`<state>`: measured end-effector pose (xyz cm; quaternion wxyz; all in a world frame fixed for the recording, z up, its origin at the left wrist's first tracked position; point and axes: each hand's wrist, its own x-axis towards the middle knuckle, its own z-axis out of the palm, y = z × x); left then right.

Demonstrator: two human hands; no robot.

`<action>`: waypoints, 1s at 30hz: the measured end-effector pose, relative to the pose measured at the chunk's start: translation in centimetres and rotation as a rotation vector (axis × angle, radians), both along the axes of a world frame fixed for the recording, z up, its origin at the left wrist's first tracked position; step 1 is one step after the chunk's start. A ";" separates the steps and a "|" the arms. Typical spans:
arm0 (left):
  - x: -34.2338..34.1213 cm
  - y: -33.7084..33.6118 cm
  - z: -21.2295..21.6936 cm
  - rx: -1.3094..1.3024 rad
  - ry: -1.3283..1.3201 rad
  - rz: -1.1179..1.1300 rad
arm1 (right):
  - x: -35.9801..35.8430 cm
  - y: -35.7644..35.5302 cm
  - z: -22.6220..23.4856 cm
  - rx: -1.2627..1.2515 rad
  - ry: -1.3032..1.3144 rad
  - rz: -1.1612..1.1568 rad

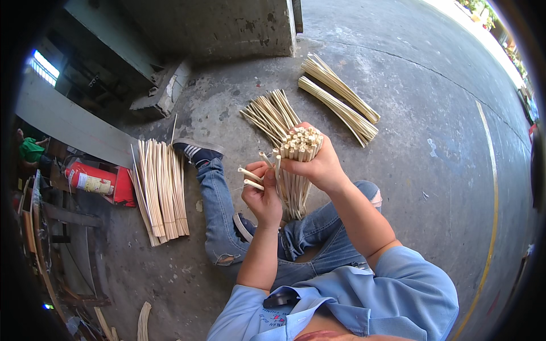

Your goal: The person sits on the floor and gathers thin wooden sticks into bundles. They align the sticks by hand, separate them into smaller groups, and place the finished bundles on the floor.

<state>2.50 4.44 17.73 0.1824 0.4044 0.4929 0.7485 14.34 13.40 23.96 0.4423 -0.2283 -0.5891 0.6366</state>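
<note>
My right hand (327,166) is wrapped round a thick bundle of pale cane sticks (301,142), their cut ends facing up and their lengths hanging down toward my legs. Beside it, my left hand (263,193) is closed on a few loose cane sticks (249,174), which poke out to the left between thumb and fingers. One or two more stick ends rise between the two hands. Just beyond my hands, another heap of cane sticks (271,115) lies on the floor.
Two long bundles of cane (341,113) lie at the far right. On the left a wide pile of sticks (161,190) rests beside a red fire extinguisher (123,184). My bent legs in jeans (219,210) are below my hands. A concrete wall (227,28) stands ahead.
</note>
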 end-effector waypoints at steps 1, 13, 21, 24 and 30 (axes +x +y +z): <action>0.0 0.0 0.0 0.000 -0.003 -0.001 | 0.0 0.0 0.0 -0.002 0.001 -0.003; -1.0 -0.4 -1.4 0.065 -0.034 -0.104 | -0.1 0.0 0.3 -0.015 0.032 0.008; -1.1 -0.8 -2.3 -0.258 0.076 -0.377 | -0.9 0.1 -1.1 0.151 -0.022 -0.010; -2.6 -0.7 -3.1 -0.329 -0.079 -0.252 | -2.4 -1.6 -3.0 0.124 0.165 0.125; -7.7 -2.0 -6.4 0.037 -0.445 0.001 | -0.2 -2.9 -16.6 0.288 -0.386 0.170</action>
